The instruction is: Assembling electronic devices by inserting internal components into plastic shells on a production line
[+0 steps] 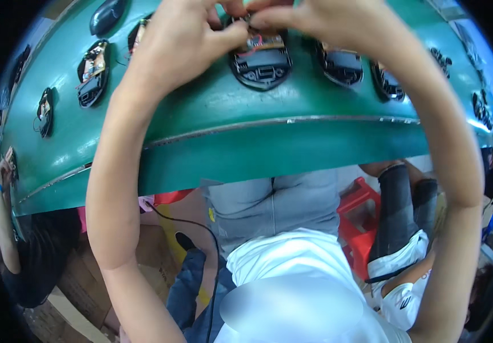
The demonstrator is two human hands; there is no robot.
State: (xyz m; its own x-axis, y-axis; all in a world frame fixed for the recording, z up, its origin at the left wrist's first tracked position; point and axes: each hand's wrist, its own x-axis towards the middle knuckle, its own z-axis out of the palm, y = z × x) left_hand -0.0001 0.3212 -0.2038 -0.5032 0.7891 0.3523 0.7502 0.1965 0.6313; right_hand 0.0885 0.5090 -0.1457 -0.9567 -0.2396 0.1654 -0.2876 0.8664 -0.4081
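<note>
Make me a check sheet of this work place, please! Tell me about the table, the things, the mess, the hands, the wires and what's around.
Surface: green table, shiny in places.
Things at hand: opened black computer mouse, its inside facing up.
Clutter: more opened mice on both sides; a smooth dark cover at upper left.
Hands: left hand and right hand meet at the mouse's far end; grip unclear.
Cables: black cable beside the lap.
Surroundings: red stool; other people at left and right.
</note>
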